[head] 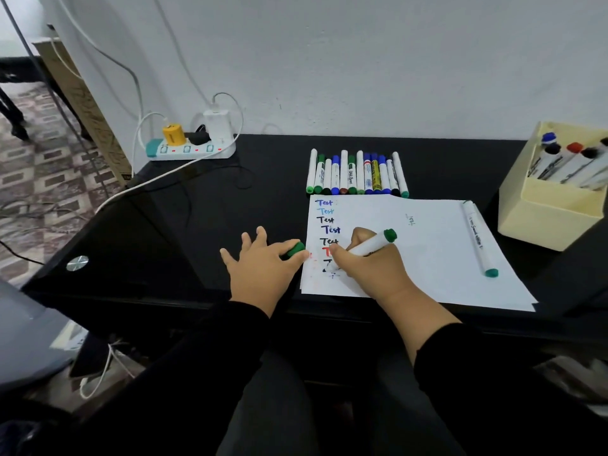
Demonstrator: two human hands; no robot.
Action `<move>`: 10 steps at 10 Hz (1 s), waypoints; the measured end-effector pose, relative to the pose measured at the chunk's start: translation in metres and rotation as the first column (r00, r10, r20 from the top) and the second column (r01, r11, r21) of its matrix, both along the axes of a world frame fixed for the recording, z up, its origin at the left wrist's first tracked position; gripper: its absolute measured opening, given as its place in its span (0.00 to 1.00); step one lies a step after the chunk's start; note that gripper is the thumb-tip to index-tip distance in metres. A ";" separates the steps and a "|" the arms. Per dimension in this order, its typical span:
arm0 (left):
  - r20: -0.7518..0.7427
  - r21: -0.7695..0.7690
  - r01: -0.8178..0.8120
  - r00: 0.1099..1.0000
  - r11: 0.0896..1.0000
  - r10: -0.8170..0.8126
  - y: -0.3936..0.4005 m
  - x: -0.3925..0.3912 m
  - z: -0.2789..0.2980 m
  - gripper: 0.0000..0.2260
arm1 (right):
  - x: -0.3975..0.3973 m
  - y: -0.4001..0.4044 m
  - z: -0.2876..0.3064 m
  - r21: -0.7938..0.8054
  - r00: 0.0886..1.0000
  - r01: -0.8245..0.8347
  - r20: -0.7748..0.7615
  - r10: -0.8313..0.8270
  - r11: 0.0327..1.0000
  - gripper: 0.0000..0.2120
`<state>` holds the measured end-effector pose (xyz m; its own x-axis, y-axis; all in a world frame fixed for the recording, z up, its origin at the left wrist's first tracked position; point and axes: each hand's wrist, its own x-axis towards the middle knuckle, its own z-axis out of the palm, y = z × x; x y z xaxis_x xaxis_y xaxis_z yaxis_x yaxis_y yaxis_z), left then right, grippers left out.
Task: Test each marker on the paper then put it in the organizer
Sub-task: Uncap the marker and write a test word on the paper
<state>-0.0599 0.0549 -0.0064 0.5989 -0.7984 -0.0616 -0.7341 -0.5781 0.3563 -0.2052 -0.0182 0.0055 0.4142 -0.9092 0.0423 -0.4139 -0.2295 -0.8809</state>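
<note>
Writing on a white sheet of paper (411,255), the right hand (365,268) curls its fingers around one white marker with a green end (370,246), its tip down on the paper's left side. Seven handwritten "Test" words run down that side in blue, black and red; the lowest ones are partly hidden by the hand. The left hand (263,268) rests on the black counter (197,225) just left of the paper, thumb and forefinger pinching one green cap (293,250) while the other fingers spread loosely.

One more white marker with a green cap (478,240) lies diagonally on the paper's right side. Beyond the paper's top edge, a row of about thirteen markers (357,174) lies side by side on the counter, with green, blue, red and black ends. At the far right stands one pale yellow organizer (546,222), holding at least five markers upright and leaning, capped blue, black and red.

At the counter's back left sits one white power strip (190,149) with chargers plugged in and white cables trailing.
</note>
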 end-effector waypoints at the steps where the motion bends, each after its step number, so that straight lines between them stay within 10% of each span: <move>1: 0.010 0.010 0.009 1.000 1.000 -0.009 0.000 0.000 0.000 0.20 | 0.000 0.001 0.001 0.007 1.000 0.011 -0.001 -0.011 1.000 0.18; 10: 0.009 0.040 0.009 1.000 0.999 -0.009 -0.001 0.000 0.000 0.20 | -0.005 0.000 0.001 0.009 0.994 0.059 0.090 -0.060 0.998 0.19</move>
<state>-0.0601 0.0542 -0.0060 0.5926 -0.8007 -0.0881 -0.7424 -0.5854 0.3258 -0.2102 -0.0183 0.0063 0.3540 -0.9325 0.0712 -0.3451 -0.2010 -0.9168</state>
